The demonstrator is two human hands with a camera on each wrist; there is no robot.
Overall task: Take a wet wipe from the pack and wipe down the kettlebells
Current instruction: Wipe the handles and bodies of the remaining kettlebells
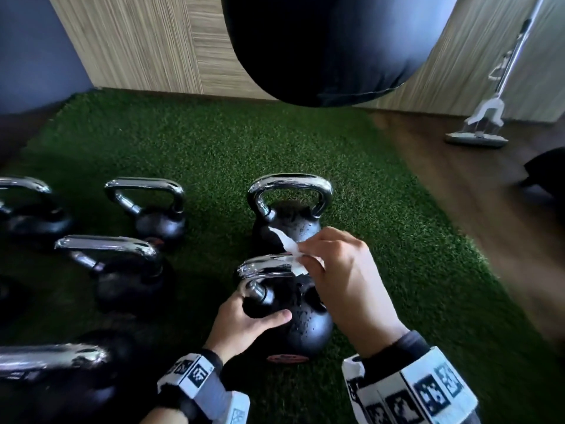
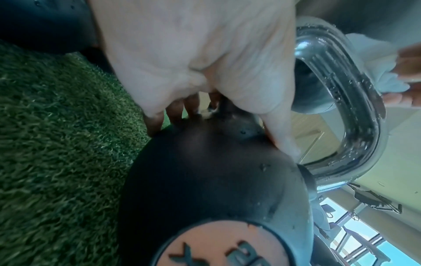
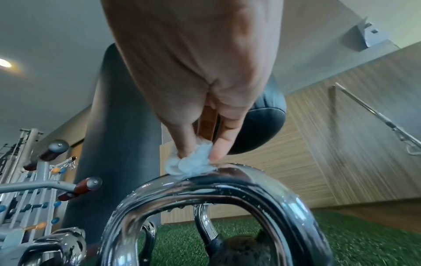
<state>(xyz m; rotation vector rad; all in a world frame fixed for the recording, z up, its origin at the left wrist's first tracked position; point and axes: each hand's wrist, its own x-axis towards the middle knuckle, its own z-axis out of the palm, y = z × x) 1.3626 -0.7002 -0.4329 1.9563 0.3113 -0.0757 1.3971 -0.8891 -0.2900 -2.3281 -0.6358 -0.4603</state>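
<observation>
A black kettlebell (image 1: pixel 308 325) with a chrome handle (image 1: pixel 263 267) stands on the green turf in front of me, beaded with droplets. My left hand (image 1: pixel 244 319) grips its body just below the handle, thumb across the front; the left wrist view shows the fingers (image 2: pixel 173 111) curled over the dark ball (image 2: pixel 205 180). My right hand (image 1: pixel 339 270) pinches a crumpled white wet wipe (image 1: pixel 290 249) and presses it on the top of the handle. In the right wrist view the wipe (image 3: pixel 191 165) sits on the chrome arch (image 3: pixel 227 181). No wipe pack is in view.
A second kettlebell (image 1: pixel 287 209) stands just behind the held one. Several more (image 1: pixel 131 267) line the turf to the left. A dark punching bag (image 1: pixel 324 47) hangs overhead. A mop (image 1: pixel 480 130) leans on the wood wall at the right, beyond the turf edge.
</observation>
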